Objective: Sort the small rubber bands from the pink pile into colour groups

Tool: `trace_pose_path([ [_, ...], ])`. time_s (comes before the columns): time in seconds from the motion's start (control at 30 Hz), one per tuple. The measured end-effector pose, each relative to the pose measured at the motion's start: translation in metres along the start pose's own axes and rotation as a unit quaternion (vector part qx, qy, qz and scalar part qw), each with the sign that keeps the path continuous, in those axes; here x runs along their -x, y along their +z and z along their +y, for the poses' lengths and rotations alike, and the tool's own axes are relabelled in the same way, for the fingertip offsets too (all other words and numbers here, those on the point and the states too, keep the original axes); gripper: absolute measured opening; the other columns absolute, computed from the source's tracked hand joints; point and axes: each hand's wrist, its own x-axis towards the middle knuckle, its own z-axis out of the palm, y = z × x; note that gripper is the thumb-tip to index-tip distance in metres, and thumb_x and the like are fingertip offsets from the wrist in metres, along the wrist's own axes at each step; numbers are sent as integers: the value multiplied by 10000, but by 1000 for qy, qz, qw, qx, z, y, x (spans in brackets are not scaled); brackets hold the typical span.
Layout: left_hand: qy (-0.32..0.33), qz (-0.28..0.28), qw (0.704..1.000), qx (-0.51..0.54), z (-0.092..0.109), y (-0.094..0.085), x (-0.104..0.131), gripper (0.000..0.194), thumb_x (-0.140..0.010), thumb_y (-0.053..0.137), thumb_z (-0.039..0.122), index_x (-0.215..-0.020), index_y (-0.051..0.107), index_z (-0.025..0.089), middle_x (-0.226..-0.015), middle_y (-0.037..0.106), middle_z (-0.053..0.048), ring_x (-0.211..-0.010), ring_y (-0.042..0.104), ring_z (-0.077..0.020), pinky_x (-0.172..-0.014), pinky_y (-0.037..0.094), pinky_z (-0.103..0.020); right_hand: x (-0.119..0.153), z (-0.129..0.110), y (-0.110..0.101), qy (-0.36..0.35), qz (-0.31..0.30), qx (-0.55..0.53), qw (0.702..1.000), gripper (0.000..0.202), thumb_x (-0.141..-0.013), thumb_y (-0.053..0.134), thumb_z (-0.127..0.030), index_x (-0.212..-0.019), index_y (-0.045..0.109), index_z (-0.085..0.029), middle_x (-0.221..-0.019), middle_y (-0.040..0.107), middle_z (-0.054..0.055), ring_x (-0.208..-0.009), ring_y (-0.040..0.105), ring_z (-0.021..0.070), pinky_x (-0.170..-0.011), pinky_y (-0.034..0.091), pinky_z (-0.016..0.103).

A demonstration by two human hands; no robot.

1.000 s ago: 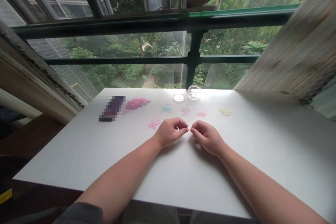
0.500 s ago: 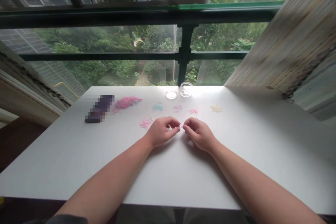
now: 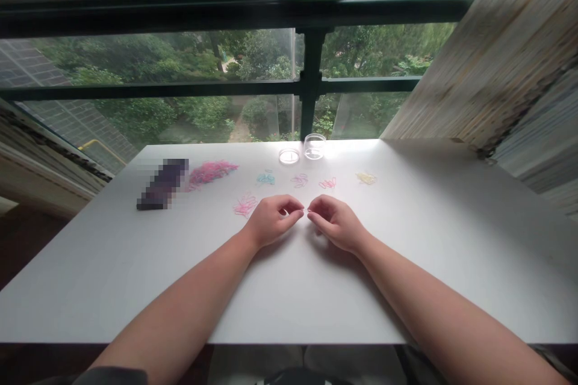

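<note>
My left hand (image 3: 274,218) and my right hand (image 3: 336,222) face each other above the white table (image 3: 271,301), fingertips pinched and nearly touching. Something tiny and pale shows between them, too small to name. Just left of my left hand lies a loose cluster of pink pieces (image 3: 245,204). Beyond the hands sit small groups of blue pieces (image 3: 266,178), light purple pieces (image 3: 299,180), pink-red pieces (image 3: 328,183) and yellow pieces (image 3: 365,178). A larger mixed pink heap (image 3: 212,173) is at the back left.
A clear round container (image 3: 315,147) and a clear lid-like disc (image 3: 289,157) stand near the table's back edge. On the left lies a dark, pixelated object (image 3: 163,184). Behind the table is a window with a green frame (image 3: 311,81); a curtain (image 3: 451,54) hangs at the right.
The camera view has shifted slightly. Both hands stay pinched close together, and the pale thing that showed between their fingertips is now less visible.
</note>
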Motion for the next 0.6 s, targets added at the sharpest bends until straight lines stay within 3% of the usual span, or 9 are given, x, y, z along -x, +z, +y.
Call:
trace_pose_path([
  [0.6,0,1,1000,-4,0,1,0,112,-778,560,262,-795,635,181,-762,671,-20,-706,598,-129,-645,471,-234,-1,-1,-2,-19,27,46,998,79,-811,504,-258,-784,550,-200,-662,581,0,-583,516,127,-538,409,247],
])
